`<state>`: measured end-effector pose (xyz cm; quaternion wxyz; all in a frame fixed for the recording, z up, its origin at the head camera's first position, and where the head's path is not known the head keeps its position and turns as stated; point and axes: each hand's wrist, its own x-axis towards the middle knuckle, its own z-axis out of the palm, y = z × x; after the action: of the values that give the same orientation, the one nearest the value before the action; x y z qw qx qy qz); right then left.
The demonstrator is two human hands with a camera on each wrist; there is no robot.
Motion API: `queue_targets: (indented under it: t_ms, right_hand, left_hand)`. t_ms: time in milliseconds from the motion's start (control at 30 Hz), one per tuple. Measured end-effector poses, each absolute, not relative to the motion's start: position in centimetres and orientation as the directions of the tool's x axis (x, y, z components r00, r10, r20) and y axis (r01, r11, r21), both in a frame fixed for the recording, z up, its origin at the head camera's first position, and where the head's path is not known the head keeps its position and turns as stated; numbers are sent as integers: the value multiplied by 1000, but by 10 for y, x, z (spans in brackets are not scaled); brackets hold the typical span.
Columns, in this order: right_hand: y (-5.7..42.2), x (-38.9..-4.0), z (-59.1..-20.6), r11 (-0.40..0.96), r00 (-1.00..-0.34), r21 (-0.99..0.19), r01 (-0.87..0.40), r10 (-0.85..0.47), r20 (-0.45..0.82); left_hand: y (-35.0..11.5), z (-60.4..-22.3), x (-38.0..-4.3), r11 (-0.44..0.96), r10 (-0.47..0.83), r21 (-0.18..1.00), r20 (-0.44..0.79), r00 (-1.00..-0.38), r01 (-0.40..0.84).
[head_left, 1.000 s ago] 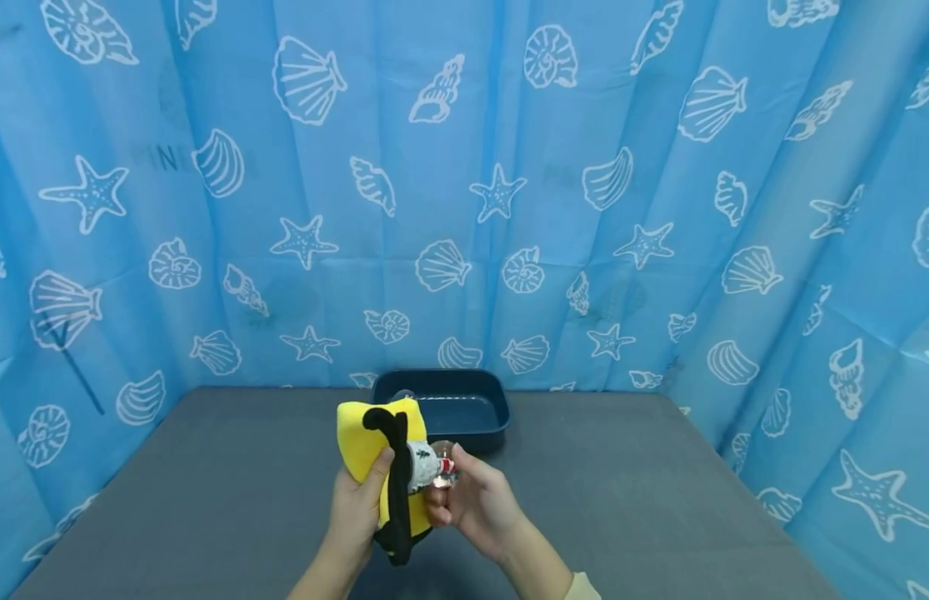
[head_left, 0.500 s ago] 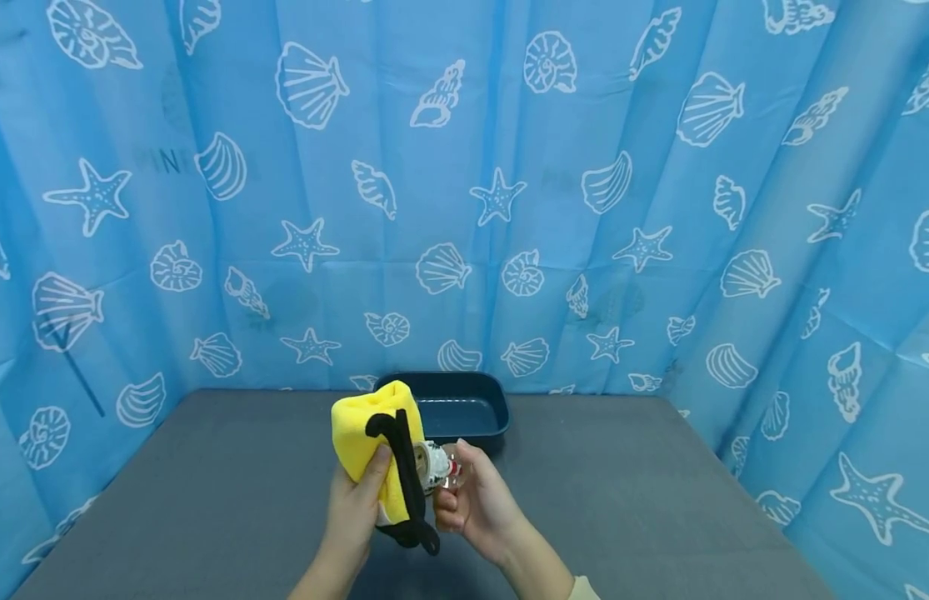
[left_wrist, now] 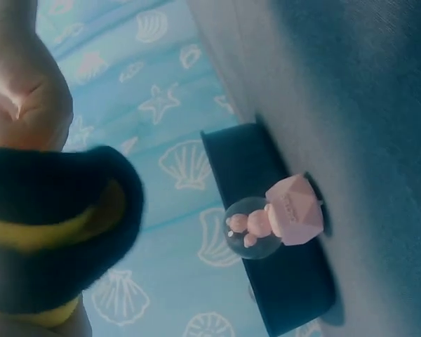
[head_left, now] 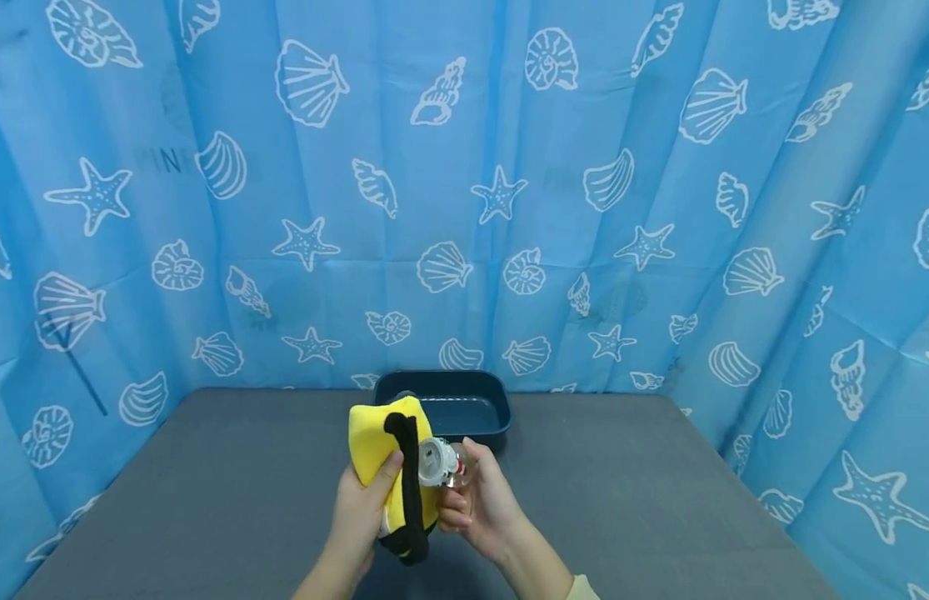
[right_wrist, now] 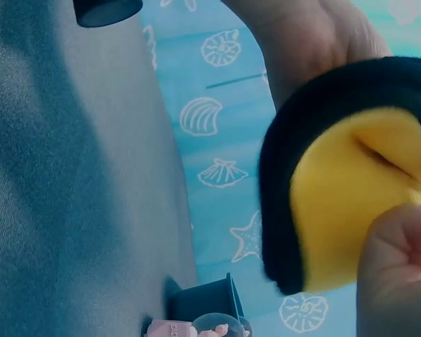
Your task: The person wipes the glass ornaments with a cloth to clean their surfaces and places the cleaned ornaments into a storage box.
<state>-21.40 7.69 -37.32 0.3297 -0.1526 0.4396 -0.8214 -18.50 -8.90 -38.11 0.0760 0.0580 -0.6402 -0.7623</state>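
My left hand [head_left: 359, 506] grips a folded yellow cloth [head_left: 377, 435] with thick black edging, its thumb across the front. To the right of the cloth, my right hand [head_left: 485, 510] pinches a small snow globe [head_left: 437, 461] by its clear dome. Its white base points left toward the cloth, showing the round underside, and a bit of red shows inside the dome. In the right wrist view the yellow cloth [right_wrist: 344, 203] hides the held globe. A second snow globe [left_wrist: 295, 214], with a faceted pink base and pink figure, stands on the table.
A dark blue rectangular bin [head_left: 464, 425] stands at the back of the grey table [head_left: 599, 483], just behind the pink globe. A rounded thing [head_left: 407, 394] shows at its left end, partly covered by the cloth. A blue shell-patterned curtain [head_left: 464, 208] hangs behind.
The held globe has turned so that its base underside faces more toward the head camera. The cloth tipped left, then came back right and slightly down. The bin has not moved.
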Motion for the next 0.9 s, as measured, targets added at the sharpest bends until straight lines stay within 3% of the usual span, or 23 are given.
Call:
queue_targets:
  t_ms: [167, 367, 667, 900]
  right_hand:
    - [79, -214, -374, -402, -717, -828, 391, -697, 0]
    - [78, -213, -374, -395, -747, -842, 368, -665, -15]
    - [76, -213, -373, -436, -795, -802, 408, -602, -76]
    - [71, -211, -372, -392, -860, -879, 271, -508, -38]
  left_hand:
    - [-91, -378, -184, -200, -216, 979, 0, -976, 44]
    - [-86, -378, -184, -110, -173, 991, 57, -983, 77]
    - [-90, -379, -181, -81, -146, 997, -2, -989, 10]
    - [-90, -372, -183, -119, -168, 993, -6, -986, 15]
